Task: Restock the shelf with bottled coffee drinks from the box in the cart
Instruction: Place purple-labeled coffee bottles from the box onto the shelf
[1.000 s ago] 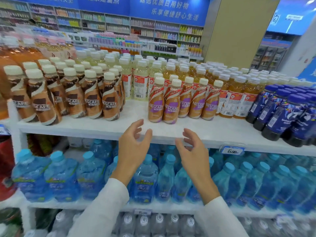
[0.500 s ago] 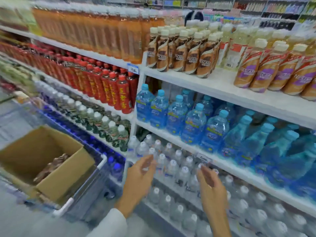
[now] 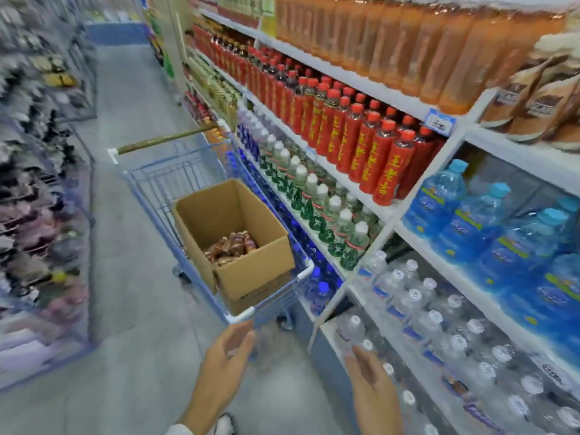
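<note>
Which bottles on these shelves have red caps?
The red-labelled bottles with yellow characters, on the shelf under the orange drinks. The green-labelled bottles below them have white caps, and the big water bottles to their right have blue caps.

An open-topped brown cardboard box [image 3: 257,271] sits upright at the near end of a blue wire shopping cart [image 3: 163,180], left of the shelving. At its bottom lie jumbled brown bottled coffee drinks [image 3: 233,246]. More blurred brown coffee bottles [image 3: 539,102] stand on the white upper shelf [image 3: 518,153], far right.

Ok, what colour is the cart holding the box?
The cart is light blue wire with white corner caps; the head view shows it best.
</note>
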